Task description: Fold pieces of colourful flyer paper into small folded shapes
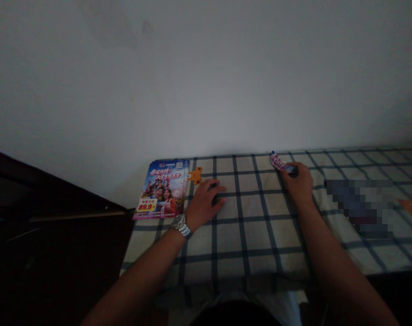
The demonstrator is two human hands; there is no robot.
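My left hand (pixel 206 203), with a metal watch (pixel 181 225) on the wrist, is over the checked tablecloth (pixel 228 242). Its fingers are apart and nothing is in them. Just left of it lies a stack of printed flyers (pixel 163 188), blue and pink, with a large 89.9 on the top one. My right hand (pixel 299 181) is closed on a narrow folded paper (pixel 277 160) with a blue, white and pink print, near the back edge of the cloth. The fingers cover the paper's right end.
A pale wall (pixel 226 81) rises right behind the table. On the right of the cloth a dark thing (pixel 358 208) is blurred out by blocks. Orange figures (pixel 195 175) are on the cloth. Left of the table is a dark area with a dark wooden edge.
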